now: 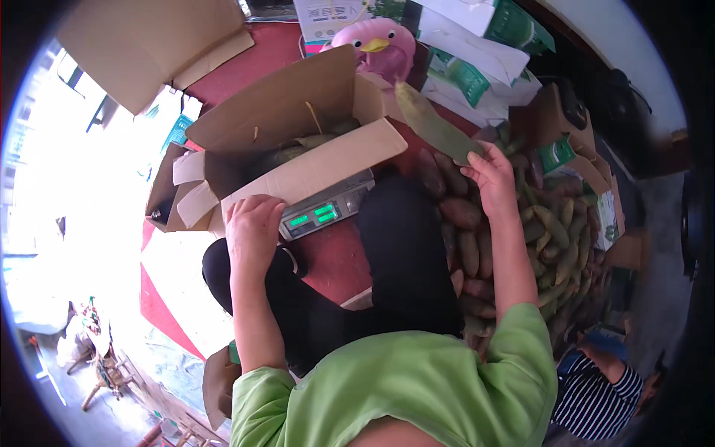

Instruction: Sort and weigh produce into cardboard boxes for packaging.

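Note:
My right hand [491, 175] is closed around the lower end of a long pale-green fruit or vegetable [436, 127]. It is raised at a slant, its tapered, yellowish end pointing up and away; I cannot tell its exact kind. At the near left corner of an open cardboard box [320, 167], my left hand [253, 220] has its fingers curled over the cardboard edge. Similar green pieces [316, 140] lie inside the box, partly hidden by its front flap. Under the box is a scale [328, 212] with a lit green display.
Right of my knees lies a large heap of green and reddish-brown produce [551, 246]. A pink toy-like thing with eyes [376, 45] and white-and-green packages [477, 67] are at the back. Another cardboard box [588, 160] stands far right. A person in stripes [596, 395] is lower right.

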`<state>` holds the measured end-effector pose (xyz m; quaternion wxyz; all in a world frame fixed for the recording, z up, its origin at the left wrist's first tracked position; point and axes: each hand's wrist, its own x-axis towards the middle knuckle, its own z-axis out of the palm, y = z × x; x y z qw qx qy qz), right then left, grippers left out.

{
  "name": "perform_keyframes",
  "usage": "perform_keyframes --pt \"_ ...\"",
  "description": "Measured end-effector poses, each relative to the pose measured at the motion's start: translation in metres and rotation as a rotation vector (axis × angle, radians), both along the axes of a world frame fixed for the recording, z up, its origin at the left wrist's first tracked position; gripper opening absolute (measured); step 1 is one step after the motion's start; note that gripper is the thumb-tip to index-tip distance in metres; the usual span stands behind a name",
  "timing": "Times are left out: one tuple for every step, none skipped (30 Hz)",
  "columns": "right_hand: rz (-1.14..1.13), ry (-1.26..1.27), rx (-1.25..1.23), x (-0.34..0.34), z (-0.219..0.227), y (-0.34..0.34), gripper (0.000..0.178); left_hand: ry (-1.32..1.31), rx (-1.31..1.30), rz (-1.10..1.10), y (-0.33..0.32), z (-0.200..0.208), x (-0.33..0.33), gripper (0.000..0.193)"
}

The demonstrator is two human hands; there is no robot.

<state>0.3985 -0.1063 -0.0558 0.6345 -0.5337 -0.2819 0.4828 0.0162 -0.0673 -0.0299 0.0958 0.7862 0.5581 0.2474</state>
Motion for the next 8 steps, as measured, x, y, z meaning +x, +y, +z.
perform_keyframes --pt "0.060 -0.050 0.000 -0.004 0.005 0.011 0.029 -0.009 -0.024 -0.008 -0.002 0.000 -0.001 0.013" --pt "0.118 -0.100 0.003 -0.007 0.011 0.023 0.031 -0.019 -0.044 -0.019 -0.001 0.001 -0.001 0.013" --pt "0.132 -0.106 0.006 -0.013 0.019 0.035 0.031 0.002 -0.050 -0.025 -0.001 -0.001 -0.004 0.013" --pt "0.192 -0.173 -0.009 -0.021 0.028 0.048 0.032 -0.004 -0.047 -0.011 0.000 -0.002 -0.004 0.013" --pt "0.247 -0.239 -0.025 -0.028 0.032 0.058 0.033 -0.008 -0.058 -0.008 0.001 -0.002 -0.003 0.013" --pt "0.256 -0.243 -0.025 -0.034 0.034 0.069 0.033 -0.012 -0.070 -0.005 0.001 -0.001 -0.002 0.014" --pt "0.315 -0.312 -0.028 -0.039 0.034 0.081 0.035 -0.006 -0.085 -0.009 0.001 -0.001 -0.003 0.014" --pt "0.374 -0.379 -0.031 -0.045 0.034 0.093 0.037 -0.014 -0.100 -0.002 0.001 -0.002 -0.005 0.014"
